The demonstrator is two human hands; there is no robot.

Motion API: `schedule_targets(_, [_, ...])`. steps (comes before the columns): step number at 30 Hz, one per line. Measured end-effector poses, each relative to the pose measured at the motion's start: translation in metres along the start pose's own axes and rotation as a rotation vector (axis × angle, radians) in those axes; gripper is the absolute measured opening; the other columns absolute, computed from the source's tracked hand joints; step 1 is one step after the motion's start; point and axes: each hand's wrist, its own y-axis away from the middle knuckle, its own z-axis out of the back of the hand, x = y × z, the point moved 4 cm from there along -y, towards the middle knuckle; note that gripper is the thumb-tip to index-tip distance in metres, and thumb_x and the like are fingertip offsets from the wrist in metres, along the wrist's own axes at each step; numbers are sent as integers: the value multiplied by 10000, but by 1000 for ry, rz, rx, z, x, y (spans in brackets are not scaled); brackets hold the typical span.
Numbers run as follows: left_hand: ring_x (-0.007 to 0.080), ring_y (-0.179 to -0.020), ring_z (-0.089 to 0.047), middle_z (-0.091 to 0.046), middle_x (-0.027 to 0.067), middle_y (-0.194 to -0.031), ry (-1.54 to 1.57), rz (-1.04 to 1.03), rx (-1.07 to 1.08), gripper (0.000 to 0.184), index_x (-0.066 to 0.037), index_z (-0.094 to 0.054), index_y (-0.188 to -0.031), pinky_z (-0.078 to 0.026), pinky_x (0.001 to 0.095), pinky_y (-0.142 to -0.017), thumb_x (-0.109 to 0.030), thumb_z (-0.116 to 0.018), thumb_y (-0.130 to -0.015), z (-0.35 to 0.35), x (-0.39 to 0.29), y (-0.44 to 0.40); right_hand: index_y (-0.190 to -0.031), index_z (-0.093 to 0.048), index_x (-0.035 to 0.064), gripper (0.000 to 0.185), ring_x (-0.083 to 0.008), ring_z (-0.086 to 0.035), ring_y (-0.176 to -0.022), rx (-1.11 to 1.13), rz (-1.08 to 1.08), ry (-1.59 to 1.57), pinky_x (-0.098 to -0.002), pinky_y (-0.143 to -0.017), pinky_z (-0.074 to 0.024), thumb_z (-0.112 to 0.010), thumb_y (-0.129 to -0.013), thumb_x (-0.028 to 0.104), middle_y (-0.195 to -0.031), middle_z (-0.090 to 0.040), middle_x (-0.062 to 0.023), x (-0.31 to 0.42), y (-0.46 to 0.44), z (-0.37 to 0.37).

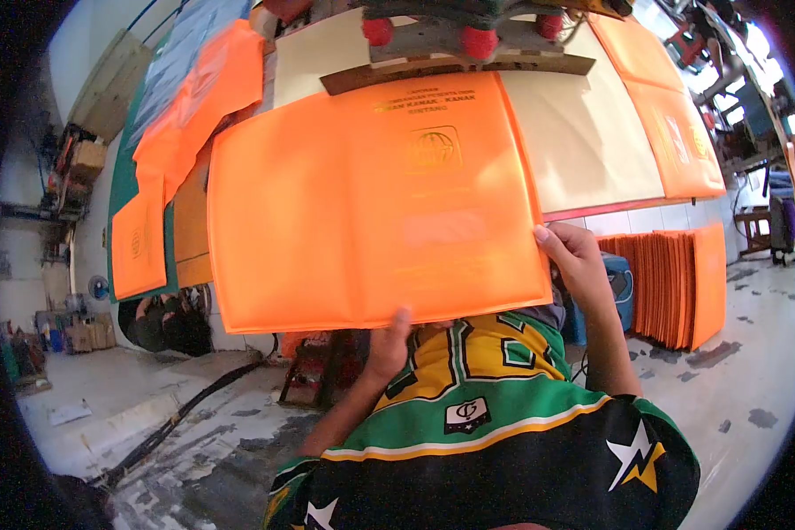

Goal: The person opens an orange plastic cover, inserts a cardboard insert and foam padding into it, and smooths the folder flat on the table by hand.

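Observation:
A wide orange folder cover (287, 203) lies spread flat in front of me, with gold print and an emblem on its right half and a crease down the middle. My left hand (389, 352) grips its lower edge near the crease, thumb on top and the other fingers mostly hidden beneath. At the lower right edge, my right hand (574, 254) pinches the cover between thumb and fingers. The cover's far edge reaches a dark metal bar (459, 71) at the front of a machine (503, 37) with red knobs.
Cream sheets (583, 141) lie right of the cover, with more orange covers (667, 124) beyond. A tight row of orange folders (662, 287) stands lower right, next to a blue container (618, 296). Other orange covers (199, 115) lie left. A dark cable (185, 411) crosses the floor.

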Motion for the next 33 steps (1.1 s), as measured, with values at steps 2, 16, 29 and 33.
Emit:
schedule_targets(2, [235,-1147,-633,-696,131,-1180,-199,-41,660,371,-20,-671,-1206,-474,399,-1016,-332,-516,-1077,-31,-30,7,-916,-698,-59,376,-73,-549,-687,-123,8,167,-279,-618,-442,-596,-1040,281,-728,-629,12,2,-1,11])
schedule_targets(16, [371,-1501,-324,-369,223,-1600,-1397,-552,79,639,-3,-379,-1540,-255,519,-1222,-371,-530,-1040,-16,-148,-81,-1186,-632,14,312,-332,-591,-1164,30,728,784,-447,-993,-459,-677,-948,211,-1217,-649,-156,108,-52,-52])
schedule_targets(29, [361,-1506,-322,-359,208,-1611,-1281,-503,131,633,-28,-362,-1559,-242,516,-1226,-366,-518,-1047,2,-139,-56,-1574,-369,104,699,-287,-275,-1535,62,658,1140,-494,-1258,-185,-508,-1016,501,-1641,-346,-103,70,-71,-58])
schedule_targets(33, [344,-1508,-327,-358,189,-1618,-1306,-528,115,646,-36,-348,-1569,-233,520,-1226,-387,-505,-1050,2,-137,-55,-1576,-365,99,704,-275,-260,-1542,53,635,1136,-491,-1261,-172,-496,-1020,511,-1645,-341,-96,70,-69,-59])
